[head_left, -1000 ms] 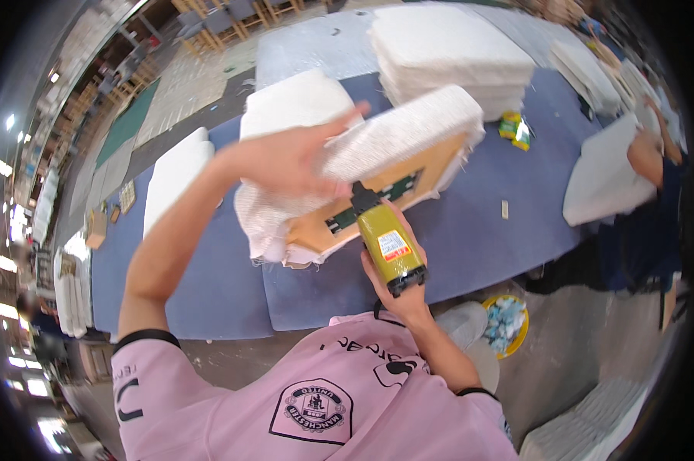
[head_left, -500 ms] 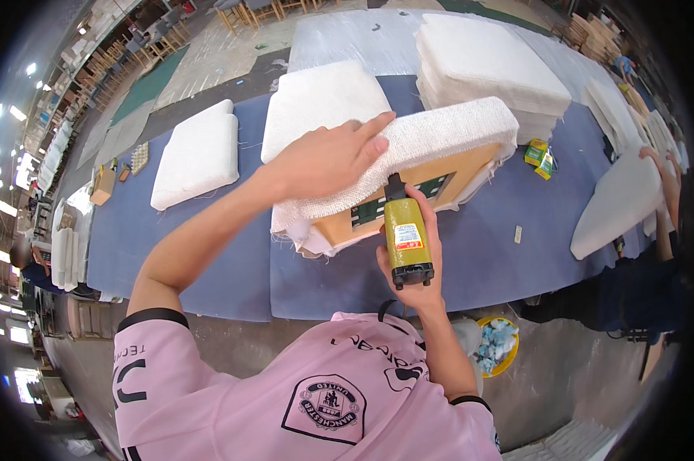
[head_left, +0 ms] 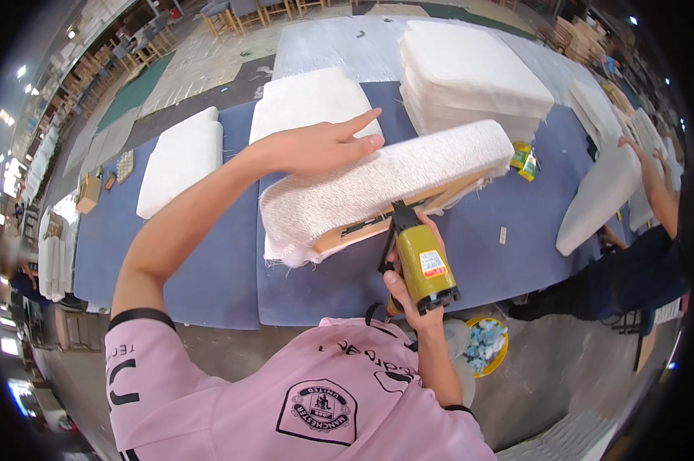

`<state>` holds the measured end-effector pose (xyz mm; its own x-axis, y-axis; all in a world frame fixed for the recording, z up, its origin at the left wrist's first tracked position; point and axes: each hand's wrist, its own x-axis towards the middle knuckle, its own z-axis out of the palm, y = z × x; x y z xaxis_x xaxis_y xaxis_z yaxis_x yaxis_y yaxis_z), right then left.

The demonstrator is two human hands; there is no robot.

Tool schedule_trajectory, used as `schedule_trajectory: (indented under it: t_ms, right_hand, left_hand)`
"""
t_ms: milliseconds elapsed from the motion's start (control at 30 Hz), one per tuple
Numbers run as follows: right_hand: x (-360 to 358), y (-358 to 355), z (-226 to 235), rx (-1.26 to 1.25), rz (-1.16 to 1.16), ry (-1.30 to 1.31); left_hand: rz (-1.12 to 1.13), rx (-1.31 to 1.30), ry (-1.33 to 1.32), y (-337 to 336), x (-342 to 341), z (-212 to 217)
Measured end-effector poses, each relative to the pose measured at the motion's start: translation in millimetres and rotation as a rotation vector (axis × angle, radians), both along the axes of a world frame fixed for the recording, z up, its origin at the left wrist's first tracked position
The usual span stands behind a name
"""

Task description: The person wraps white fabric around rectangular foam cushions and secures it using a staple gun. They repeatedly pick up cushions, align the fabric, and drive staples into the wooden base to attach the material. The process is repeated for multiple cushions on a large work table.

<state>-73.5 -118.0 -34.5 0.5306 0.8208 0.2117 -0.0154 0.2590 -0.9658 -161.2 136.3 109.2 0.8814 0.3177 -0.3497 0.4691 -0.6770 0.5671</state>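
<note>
left hand [head_left: 316, 146] flat, released, on cushion [head_left: 377, 184]; right hand [head_left: 408, 296] grasping stapler [head_left: 422, 265].

cushion [head_left: 385, 184] tipped flatter | stapler [head_left: 422, 265] tilted, lower under frame

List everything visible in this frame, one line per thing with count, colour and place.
Fabric-covered seat cushion on a wooden base: one, white, tilted on edge over the table.
Pneumatic staple gun: one, olive-yellow, nose against the cushion's underside.
Blue padded table: one, centre.
Flat white cushions: two, on the table at left and centre.
Stack of white cushions: one, far right of the table.
Yellow bowl of scraps: one, on the floor.
Co-worker's arm: one, right edge, holding a white cushion.
Left hand: resting on the tilted cushion's top.
Right hand: gripping the staple gun.
</note>
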Motion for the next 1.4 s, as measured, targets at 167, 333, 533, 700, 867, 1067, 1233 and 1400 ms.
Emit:
schedule_trajectory:
  t_ms: [167, 333, 533, 700, 867, 1067, 1233, 1400]
  right_hand:
    - [4.4, 3.2, -2.2, 0.011, -0.028, -0.106]
    - [3.6, 17.5, -3.6, 0.036, -0.059, -0.065]
    - [10.1, 21.3, -3.3, -0.072, 0.024, 0.046]
    - [-1.3, 10.4, -1.1, 0.017, -0.036, 0.043]
    - [-7.4, 14.7, -1.3, 0.027, -0.016, -0.082]
    - [-4.4, 19.3, -4.0, 0.007, 0.078, -0.097]
    - [-6.2, 18.2, -2.6, 0.042, 0.135, -0.133]
    - [-14.4, 23.5, -8.4, 0.051, 0.125, -0.186]
  left_hand:
    - [-0.165, -0.033, -0.087, 15.2, 12.2, -36.5]
    - [-0.094, 0.142, -0.160, -9.2, -2.6, -24.4]
    - [-0.085, 0.793, -0.161, -52.2, -20.3, -27.4]
    - [-0.188, 0.888, -0.242, -52.1, -23.2, -33.1]
    - [-0.205, 0.853, -0.228, -48.7, -21.1, -32.0]
    - [-0.190, 0.830, -0.183, -55.2, -21.2, -28.1]
    - [-0.166, 0.868, -0.151, -59.4, -20.0, -27.3]
    - [-0.145, 0.903, -0.224, -57.4, -20.7, -34.0]
